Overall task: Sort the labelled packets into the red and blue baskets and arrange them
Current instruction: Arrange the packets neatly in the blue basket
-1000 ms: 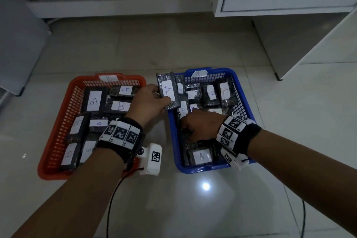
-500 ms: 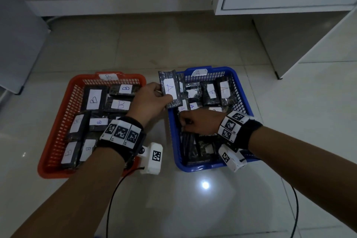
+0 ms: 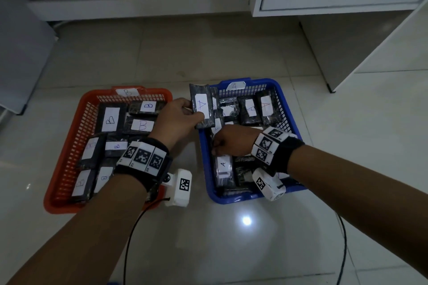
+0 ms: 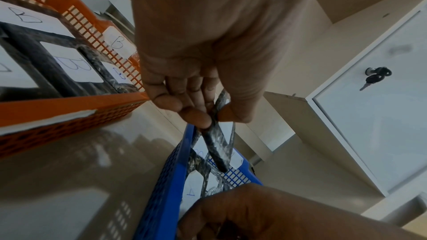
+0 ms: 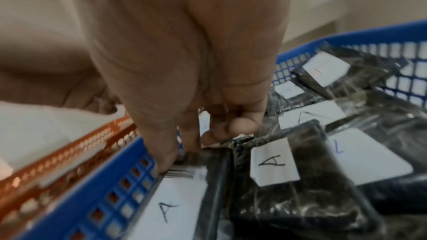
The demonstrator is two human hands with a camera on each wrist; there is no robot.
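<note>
Packet labelled A (image 3: 202, 106), pinched at its near edge between left hand (image 3: 177, 118) thumb and fingertips above the blue basket (image 3: 288, 109) rim, looks light, flat, slippery-wrapped; right hand (image 3: 230, 140) fingers curl onto basket packets, grip unclear.

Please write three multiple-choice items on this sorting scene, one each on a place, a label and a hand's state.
1. Where is the packet that the left hand holds?
A. Above the blue basket's left rim
B. Inside the red basket
C. On the floor

2. Which letter do the red basket's packets bear?
A. A
B. B
C. C

3. What is the right hand doing?
A. Resting on the floor
B. Reaching into the blue basket
C. Holding the red basket

Answers: 1 A, the head view shows it raised at that rim. 2 B, their white labels read B. 3 B, its fingers are down among the A packets.
</note>
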